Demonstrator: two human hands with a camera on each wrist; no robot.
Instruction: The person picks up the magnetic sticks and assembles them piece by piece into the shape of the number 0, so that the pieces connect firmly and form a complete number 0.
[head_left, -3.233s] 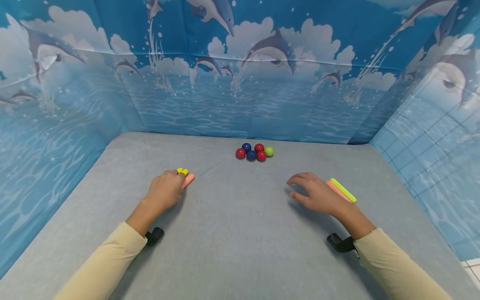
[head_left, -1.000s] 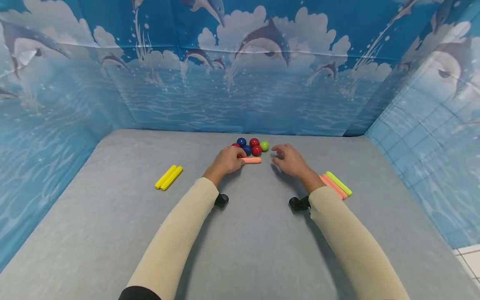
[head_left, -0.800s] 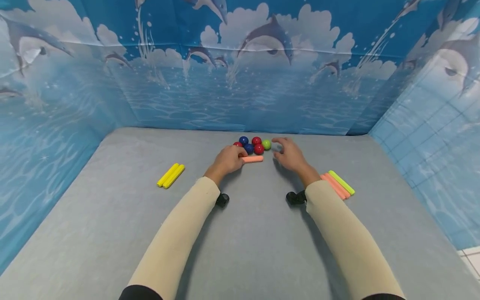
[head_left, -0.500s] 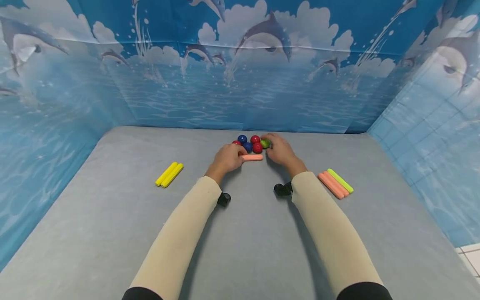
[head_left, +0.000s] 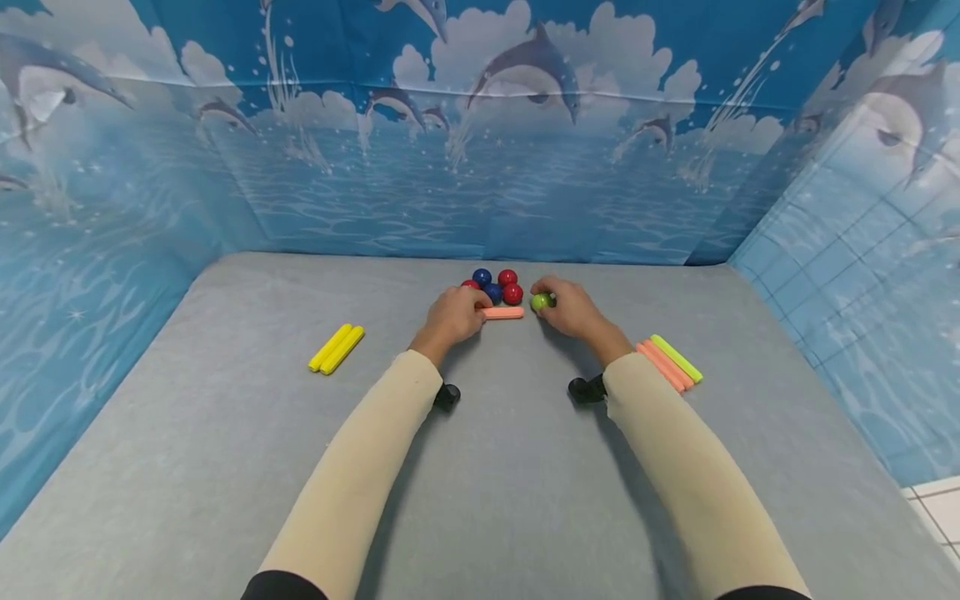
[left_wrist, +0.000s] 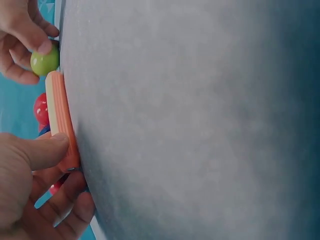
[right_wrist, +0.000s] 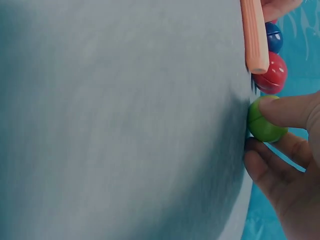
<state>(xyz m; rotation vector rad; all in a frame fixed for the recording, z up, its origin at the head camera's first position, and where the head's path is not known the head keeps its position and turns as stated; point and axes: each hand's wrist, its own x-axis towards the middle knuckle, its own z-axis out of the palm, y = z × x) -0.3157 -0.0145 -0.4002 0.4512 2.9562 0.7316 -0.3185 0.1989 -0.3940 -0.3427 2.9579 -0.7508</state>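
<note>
My left hand pinches one end of a ridged orange clay stick, which lies crosswise on the table just in front of a cluster of glossy balls. In the left wrist view the thumb presses on the stick with the fingers behind it. My right hand holds a lime green ball between thumb and fingers, low at the table, a little right of the cluster. A red ball and a blue ball sit behind the stick. Another red ball is partly hidden by my left hand.
Two yellow clay sticks lie side by side on the left of the grey table. At right, orange sticks and a yellow-green stick lie beside my right sleeve. A dolphin-print curtain stands behind the table.
My left hand has brought the orange stick from beside the yellow sticks to the balls. My right hand has reached in, taken the green ball and drawn it slightly out of the cluster, towards me.
</note>
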